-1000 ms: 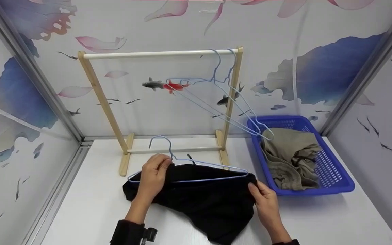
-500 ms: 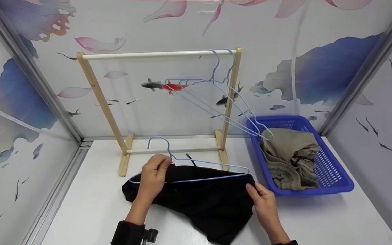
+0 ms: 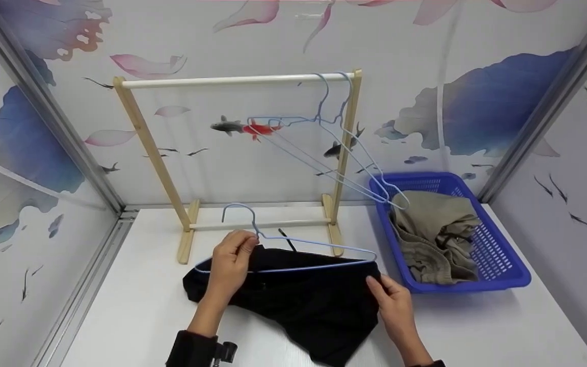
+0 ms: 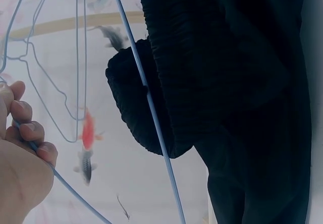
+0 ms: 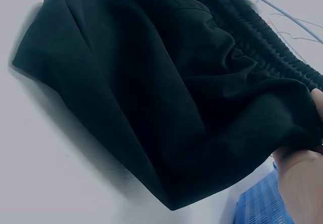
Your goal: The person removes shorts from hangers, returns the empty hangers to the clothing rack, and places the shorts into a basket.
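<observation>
Left hand [image 3: 232, 260] curled round the neck of the light blue wire hanger [image 3: 293, 254], pinning it flat against the waistband of the black shorts [image 3: 293, 298] lying on the white desk [image 3: 120, 306] in front of the wooden rack [image 3: 237, 153]. Right hand [image 3: 395, 300] pinching the shorts' right edge just below the hanger's tip, apparently keeping the cloth taut for the wire, though the wrist view blurs the fingertips. Beside it, a blue basket [image 3: 497, 275] with an olive garment [image 3: 436, 234]; on the rail, two more hangers [image 3: 334, 148].
</observation>
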Available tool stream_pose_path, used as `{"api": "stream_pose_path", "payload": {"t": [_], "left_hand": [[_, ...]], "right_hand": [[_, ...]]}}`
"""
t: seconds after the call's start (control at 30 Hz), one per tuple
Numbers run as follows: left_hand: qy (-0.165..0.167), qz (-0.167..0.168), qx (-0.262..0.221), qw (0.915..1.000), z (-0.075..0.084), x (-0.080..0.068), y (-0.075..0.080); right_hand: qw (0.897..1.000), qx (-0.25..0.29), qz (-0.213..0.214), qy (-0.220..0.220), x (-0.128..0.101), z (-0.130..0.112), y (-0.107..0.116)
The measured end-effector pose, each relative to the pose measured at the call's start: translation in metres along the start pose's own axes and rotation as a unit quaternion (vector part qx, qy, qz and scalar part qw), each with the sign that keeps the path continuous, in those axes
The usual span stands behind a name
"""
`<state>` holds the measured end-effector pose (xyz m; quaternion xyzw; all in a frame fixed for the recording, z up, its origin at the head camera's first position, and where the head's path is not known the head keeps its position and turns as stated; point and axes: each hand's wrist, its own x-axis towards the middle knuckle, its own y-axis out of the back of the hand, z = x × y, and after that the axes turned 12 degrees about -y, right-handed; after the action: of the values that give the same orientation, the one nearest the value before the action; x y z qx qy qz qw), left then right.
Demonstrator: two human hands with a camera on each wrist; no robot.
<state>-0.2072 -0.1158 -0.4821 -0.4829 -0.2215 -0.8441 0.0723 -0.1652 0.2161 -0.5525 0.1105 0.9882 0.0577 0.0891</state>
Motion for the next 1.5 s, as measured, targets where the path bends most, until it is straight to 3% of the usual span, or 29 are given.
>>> {"api": "stream_pose_path", "payload": {"t": [0.57, 1.13, 1.33, 1.5], "left_hand": [[0.000, -0.003, -0.011, 0.9999, 0.016, 0.008, 0.001], [-0.046, -0.004, -0.041, 0.9981, 0.028, 0.019, -0.004], [-0.051, -0.013, -0.022, 0.9984, 0.023, 0.013, -0.009], [-0.050, -0.032, -0.009, 0.9982, 0.020, 0.008, -0.013]], "right_hand": [[0.999, -0.034, 0.016, -0.007, 0.003, 0.009, -0.003], [0.994, -0.112, -0.007, 0.013, 0.002, 0.004, 0.004], [0.990, -0.125, 0.002, 0.063, 0.001, -0.001, 0.010], [0.988, -0.076, 0.016, 0.133, -0.001, -0.007, 0.014]]}}
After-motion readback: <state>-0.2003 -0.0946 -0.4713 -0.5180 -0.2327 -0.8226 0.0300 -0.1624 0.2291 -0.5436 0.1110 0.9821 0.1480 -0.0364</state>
